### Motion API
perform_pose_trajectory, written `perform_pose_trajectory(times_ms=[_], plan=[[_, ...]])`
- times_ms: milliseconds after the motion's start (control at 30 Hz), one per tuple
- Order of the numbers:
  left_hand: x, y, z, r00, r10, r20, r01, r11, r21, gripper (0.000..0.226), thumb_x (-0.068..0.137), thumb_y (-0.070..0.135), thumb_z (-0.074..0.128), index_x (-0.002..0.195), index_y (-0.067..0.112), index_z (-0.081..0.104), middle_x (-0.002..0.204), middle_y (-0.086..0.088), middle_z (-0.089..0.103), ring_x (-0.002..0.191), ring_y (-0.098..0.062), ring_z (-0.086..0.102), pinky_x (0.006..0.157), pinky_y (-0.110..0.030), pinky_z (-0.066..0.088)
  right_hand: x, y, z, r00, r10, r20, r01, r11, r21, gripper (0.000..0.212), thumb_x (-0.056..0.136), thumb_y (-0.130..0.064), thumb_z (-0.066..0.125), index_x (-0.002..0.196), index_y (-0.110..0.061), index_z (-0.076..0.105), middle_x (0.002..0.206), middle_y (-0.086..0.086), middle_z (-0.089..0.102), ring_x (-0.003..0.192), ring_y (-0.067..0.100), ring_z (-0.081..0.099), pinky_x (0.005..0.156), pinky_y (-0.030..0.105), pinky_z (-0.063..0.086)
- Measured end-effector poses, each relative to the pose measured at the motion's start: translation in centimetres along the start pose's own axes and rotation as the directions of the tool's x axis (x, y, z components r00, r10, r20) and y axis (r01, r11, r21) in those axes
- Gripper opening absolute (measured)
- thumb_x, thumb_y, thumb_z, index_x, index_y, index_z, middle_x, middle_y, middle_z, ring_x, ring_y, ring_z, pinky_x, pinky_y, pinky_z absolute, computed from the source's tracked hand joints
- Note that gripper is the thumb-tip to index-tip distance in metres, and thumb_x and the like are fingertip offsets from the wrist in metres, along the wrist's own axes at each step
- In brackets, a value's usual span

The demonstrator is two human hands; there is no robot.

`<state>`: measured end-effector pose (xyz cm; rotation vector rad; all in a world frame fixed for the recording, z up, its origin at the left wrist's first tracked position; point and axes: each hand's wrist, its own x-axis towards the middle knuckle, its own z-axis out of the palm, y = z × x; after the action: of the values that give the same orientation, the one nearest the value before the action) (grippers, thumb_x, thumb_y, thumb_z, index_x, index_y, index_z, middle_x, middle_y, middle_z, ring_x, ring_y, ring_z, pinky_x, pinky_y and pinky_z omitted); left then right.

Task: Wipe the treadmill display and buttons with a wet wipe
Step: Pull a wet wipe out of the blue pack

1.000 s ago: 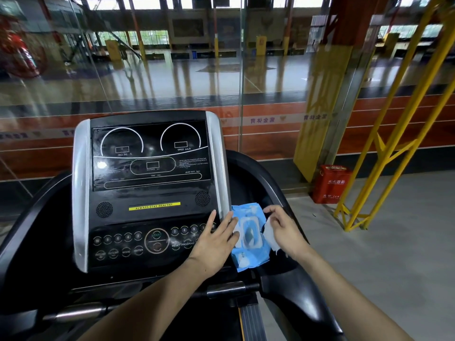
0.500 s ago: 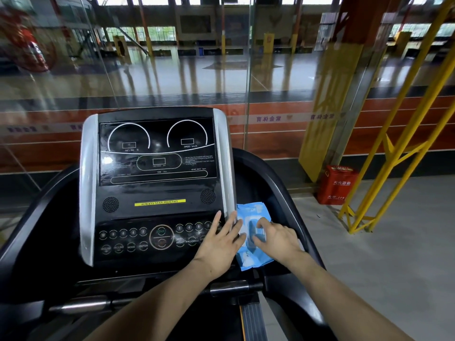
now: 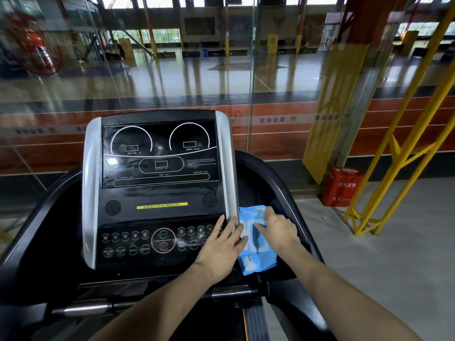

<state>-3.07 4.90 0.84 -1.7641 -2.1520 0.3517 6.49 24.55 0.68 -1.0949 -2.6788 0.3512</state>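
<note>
My left hand (image 3: pixel 221 247) flat, fingers straight, steadying wipe pack (image 3: pixel 256 242) lower right of console. Right hand (image 3: pixel 277 230) presses its flap; grip unclear. Risk: pack slides off ledge, wipe tears.

Treadmill console (image 3: pixel 157 193) is black with silver side strips, white dial outlines on the display (image 3: pixel 160 153), plus a yellow sticker (image 3: pixel 162 205) under it. Right of the console: light blue wipes pack (image 3: pixel 256 257), red box (image 3: pixel 341 187), yellow frame (image 3: pixel 403 153).
</note>
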Motion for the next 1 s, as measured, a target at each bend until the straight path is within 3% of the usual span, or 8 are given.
perform_pose_trajectory(times_ms=[167, 267, 467, 567, 633, 833, 900, 1000], plan=[[0.2, -0.2, 0.5, 1.000, 0.028, -0.011, -0.028, 0.999, -0.025, 0.064, 0.094, 0.024, 0.058, 0.154, 0.013, 0.037, 0.161, -0.019, 0.034, 0.149, -0.043, 0.022, 0.128, -0.057, 0.010, 0.0, 0.0, -0.1, 1.000, 0.002, 0.017, -0.002, 1.000, 0.022, 0.033, 0.101, -0.051, 0.059, 0.107, -0.019, 0.049, 0.086, 0.001, 0.071, 0.082, 0.028, 0.070, 0.067, 0.035, 0.049], [0.3, 0.0, 0.3, 0.999, 0.047, -0.019, -0.048, 0.996, -0.080, 0.068, 0.089, 0.024, 0.063, 0.151, 0.010, 0.042, 0.156, -0.016, 0.045, 0.139, -0.036, 0.038, 0.119, -0.048, 0.033, -0.6, 0.8, -0.8, 0.999, 0.033, -0.033, -0.028, 0.989, 0.143, 0.028, 0.101, -0.047, 0.062, 0.098, -0.022, 0.050, 0.071, -0.008, 0.060, 0.070, 0.024, 0.064, 0.060, 0.033, 0.046], [0.5, 0.4, -0.9, 0.995, 0.096, -0.023, -0.096, 0.995, -0.023, 0.053, 0.088, 0.010, 0.062, 0.140, 0.011, 0.052, 0.162, -0.019, 0.036, 0.139, -0.035, 0.041, 0.112, -0.045, 0.039, -2.5, 2.1, -1.7, 0.994, 0.059, -0.095, -0.038, 0.975, 0.217, 0.024, 0.097, -0.046, 0.064, 0.090, -0.027, 0.051, 0.062, -0.006, 0.062, 0.061, 0.023, 0.063, 0.056, 0.036, 0.052], [0.5, 0.2, -1.7, 0.995, 0.092, -0.045, -0.094, 0.995, -0.028, 0.043, 0.078, 0.004, 0.064, 0.120, 0.015, 0.063, 0.128, -0.011, 0.055, 0.115, -0.031, 0.051, 0.097, -0.041, 0.047, -3.1, 2.3, -2.2, 0.990, 0.084, -0.109, -0.058, 0.972, 0.228, 0.020, 0.099, -0.041, 0.062, 0.090, -0.027, 0.051, 0.062, -0.006, 0.061, 0.061, 0.024, 0.062, 0.056, 0.036, 0.051], [0.7, 0.1, -1.4, 0.993, 0.100, -0.067, -0.103, 0.994, -0.045, 0.050, 0.077, 0.001, 0.063, 0.125, 0.014, 0.058, 0.115, -0.008, 0.053, 0.107, -0.029, 0.049, 0.093, -0.041, 0.046, -3.4, 2.5, -2.6, 0.987, 0.096, -0.127, -0.061, 0.965, 0.257, 0.019, 0.099, -0.041, 0.062, 0.090, -0.028, 0.051, 0.063, -0.005, 0.062, 0.061, 0.022, 0.062, 0.055, 0.036, 0.053], [1.5, 0.7, -1.9, 0.994, 0.073, -0.086, -0.087, 0.981, -0.174, 0.084, 0.077, -0.010, 0.063, 0.149, 0.018, 0.032, 0.146, -0.017, 0.041, 0.131, -0.035, 0.047, 0.112, -0.043, 0.040, -3.8, 3.0, -4.1, 0.977, 0.145, -0.159, -0.069, 0.911, 0.407, 0.020, 0.100, -0.039, 0.063, 0.089, -0.027, 0.051, 0.066, -0.005, 0.060, 0.061, 0.021, 0.059, 0.054, 0.035, 0.047], [1.9, 1.0, -2.1, 0.995, 0.072, -0.075, -0.086, 0.975, -0.203, 0.082, 0.081, -0.012, 0.058, 0.153, 0.015, 0.028, 0.151, -0.015, 0.036, 0.135, -0.034, 0.046, 0.122, -0.041, 0.031, -4.0, 3.0, -4.4, 0.975, 0.147, -0.169, -0.054, 0.884, 0.464, 0.017, 0.101, -0.035, 0.062, 0.091, -0.025, 0.053, 0.074, -0.006, 0.063, 0.068, 0.014, 0.061, 0.061, 0.037, 0.049], [2.6, 1.6, -2.2, 0.990, 0.137, -0.034, -0.141, 0.960, -0.241, 0.089, 0.080, -0.020, 0.048, 0.159, 0.010, 0.020, 0.164, -0.013, 0.028, 0.152, -0.030, 0.032, 0.130, -0.035, 0.003, -4.6, 3.0, -5.1, 0.960, 0.189, -0.205, -0.029, 0.798, 0.602, 0.011, 0.102, -0.022, 0.063, 0.092, -0.019, 0.057, 0.076, -0.010, 0.061, 0.072, -0.001, 0.060, 0.062, 0.016, 0.039]])
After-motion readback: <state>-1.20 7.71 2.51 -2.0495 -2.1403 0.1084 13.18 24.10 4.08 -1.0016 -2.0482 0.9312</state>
